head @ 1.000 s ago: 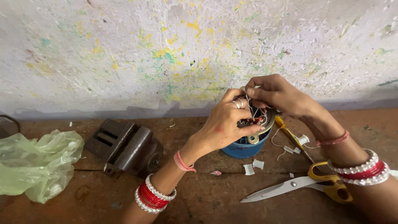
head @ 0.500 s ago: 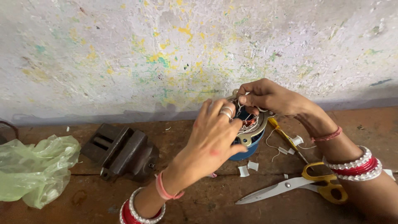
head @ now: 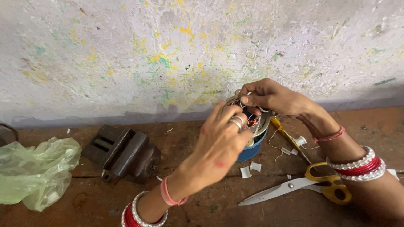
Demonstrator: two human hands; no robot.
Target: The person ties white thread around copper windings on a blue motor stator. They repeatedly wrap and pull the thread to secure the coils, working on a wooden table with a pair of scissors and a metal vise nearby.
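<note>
Here, nearest to the camera, the scissors (head: 294, 187) with yellow handles lie open on the brown bench (head: 202, 210), at the right. A little farther, several small white scraps (head: 250, 168) are scattered by a blue base (head: 252, 151); I count about five, though some are too small to be sure. At the left lie one green bag (head: 35, 170) and one dark vise (head: 124, 151). On the blue base stands the stator (head: 254, 120), one metal ring with copper wire inside, near the wall (head: 168, 50). The left hand (head: 223, 145) has changed most: one second ago it pinched at the wires from the side, now it has turned and covers the front of the ring, fingers bent, a ring on one finger; what it pinches I cannot tell. The right hand (head: 273, 98) has stayed on the far rim, fingers pressed together on the top. I judge that the hold was shifted, not released. One yellow screwdriver (head: 286, 134) lies at the right.
</note>
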